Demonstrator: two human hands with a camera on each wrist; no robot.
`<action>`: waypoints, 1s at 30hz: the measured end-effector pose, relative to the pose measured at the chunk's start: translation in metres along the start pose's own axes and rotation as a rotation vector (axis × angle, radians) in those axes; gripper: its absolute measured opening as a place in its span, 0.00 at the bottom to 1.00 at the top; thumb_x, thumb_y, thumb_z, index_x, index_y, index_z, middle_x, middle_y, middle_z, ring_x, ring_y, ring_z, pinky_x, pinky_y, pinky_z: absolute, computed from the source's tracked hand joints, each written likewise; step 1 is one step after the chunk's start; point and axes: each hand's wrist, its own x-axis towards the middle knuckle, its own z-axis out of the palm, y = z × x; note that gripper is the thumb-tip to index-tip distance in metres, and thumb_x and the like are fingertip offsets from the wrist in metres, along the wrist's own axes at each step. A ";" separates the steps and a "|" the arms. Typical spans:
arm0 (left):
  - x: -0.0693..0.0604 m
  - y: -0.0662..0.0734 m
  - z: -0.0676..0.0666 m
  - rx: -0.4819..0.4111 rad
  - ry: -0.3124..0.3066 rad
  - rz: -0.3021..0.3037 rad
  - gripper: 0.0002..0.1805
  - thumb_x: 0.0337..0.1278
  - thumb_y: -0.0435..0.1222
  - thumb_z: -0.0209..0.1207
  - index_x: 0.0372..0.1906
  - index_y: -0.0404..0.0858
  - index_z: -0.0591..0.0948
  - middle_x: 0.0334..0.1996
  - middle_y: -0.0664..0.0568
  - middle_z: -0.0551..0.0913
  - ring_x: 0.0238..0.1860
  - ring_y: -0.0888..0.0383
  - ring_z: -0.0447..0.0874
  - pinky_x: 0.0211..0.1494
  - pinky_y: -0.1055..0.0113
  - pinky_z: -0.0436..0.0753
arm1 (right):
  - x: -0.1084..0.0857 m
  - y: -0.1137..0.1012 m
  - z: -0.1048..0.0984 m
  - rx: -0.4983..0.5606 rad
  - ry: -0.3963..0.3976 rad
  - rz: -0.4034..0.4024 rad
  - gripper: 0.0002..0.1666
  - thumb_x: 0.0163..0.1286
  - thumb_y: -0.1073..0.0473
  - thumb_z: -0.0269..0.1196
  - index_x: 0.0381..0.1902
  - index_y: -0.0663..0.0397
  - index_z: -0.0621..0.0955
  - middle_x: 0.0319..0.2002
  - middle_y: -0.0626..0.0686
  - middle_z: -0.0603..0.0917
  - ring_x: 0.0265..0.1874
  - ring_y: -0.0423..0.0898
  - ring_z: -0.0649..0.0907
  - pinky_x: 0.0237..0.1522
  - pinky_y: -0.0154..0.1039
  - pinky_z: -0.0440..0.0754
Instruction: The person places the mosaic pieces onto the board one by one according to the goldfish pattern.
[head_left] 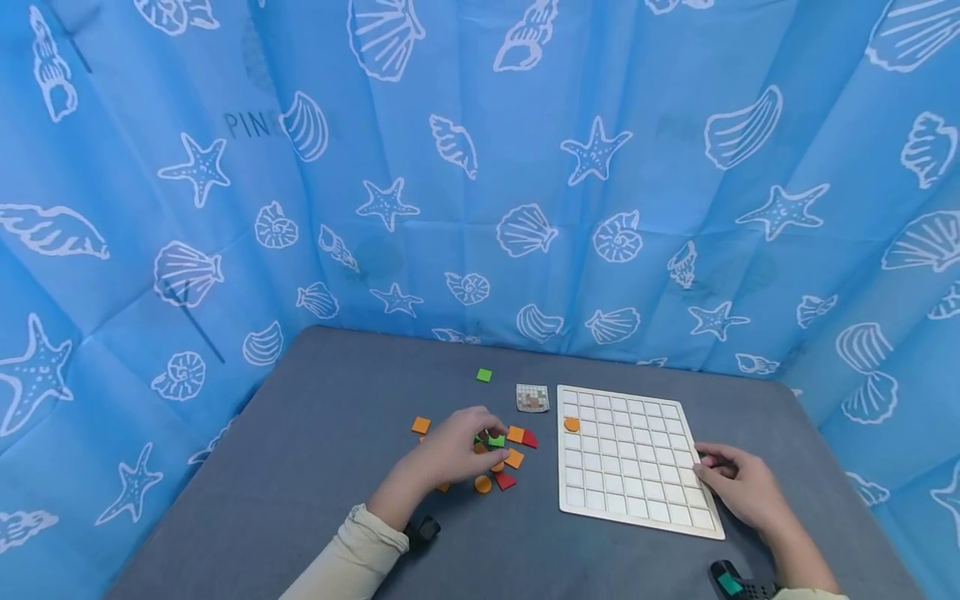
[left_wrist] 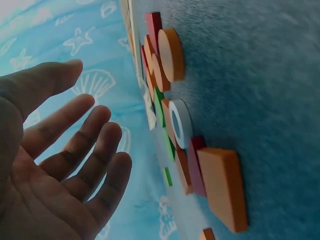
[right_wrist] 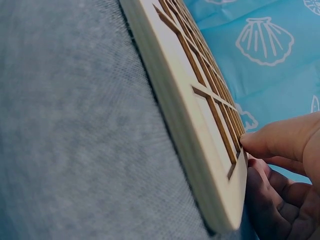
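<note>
My left hand hovers over a loose cluster of small flat pieces, its fingers loosely bent and nothing between them. Around it lie orange squares, an orange disc, red pieces and a green piece. The left wrist view adds a white ring among them. With thumb and curled fingers, my right hand pinches the right edge of a pale wooden grid board, which lies on the table. One orange piece sits in a cell near the board's far left corner.
A small printed card with a grid pattern lies just left of the board's far corner. Farther back is a lone green square. Grey cloth covers the table, and a blue shell-print curtain hangs behind it.
</note>
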 end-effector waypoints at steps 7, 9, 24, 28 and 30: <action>-0.008 -0.003 -0.004 -0.019 -0.018 0.010 0.16 0.71 0.41 0.69 0.57 0.40 0.87 0.52 0.50 0.86 0.48 0.51 0.87 0.53 0.60 0.87 | 0.000 -0.001 0.001 0.008 -0.002 0.011 0.30 0.78 0.59 0.63 0.70 0.73 0.75 0.48 0.59 0.83 0.35 0.41 0.78 0.34 0.35 0.76; -0.009 -0.003 -0.005 -0.014 -0.021 0.008 0.16 0.70 0.41 0.69 0.57 0.41 0.87 0.52 0.51 0.86 0.49 0.51 0.87 0.53 0.61 0.87 | 0.000 -0.001 0.001 0.008 0.002 0.009 0.29 0.78 0.59 0.63 0.70 0.73 0.75 0.47 0.59 0.83 0.35 0.41 0.78 0.34 0.35 0.76; -0.007 -0.007 0.004 0.033 -0.084 -0.040 0.16 0.69 0.43 0.70 0.56 0.42 0.87 0.49 0.53 0.86 0.49 0.57 0.84 0.53 0.65 0.84 | -0.001 0.003 0.001 0.005 -0.010 0.011 0.29 0.78 0.59 0.62 0.70 0.74 0.75 0.47 0.59 0.83 0.35 0.41 0.77 0.34 0.35 0.76; -0.006 -0.008 0.005 0.040 -0.091 -0.054 0.16 0.69 0.42 0.70 0.56 0.42 0.87 0.48 0.54 0.85 0.48 0.58 0.84 0.52 0.66 0.84 | -0.001 0.003 0.001 0.001 -0.006 0.005 0.29 0.78 0.59 0.62 0.70 0.74 0.75 0.47 0.60 0.83 0.35 0.41 0.77 0.34 0.35 0.76; -0.005 -0.010 0.006 0.055 -0.097 -0.063 0.16 0.69 0.42 0.70 0.56 0.43 0.87 0.48 0.55 0.85 0.47 0.60 0.83 0.52 0.66 0.84 | 0.000 0.002 0.000 -0.001 0.000 0.004 0.30 0.78 0.59 0.62 0.70 0.74 0.75 0.47 0.59 0.83 0.35 0.41 0.77 0.34 0.34 0.76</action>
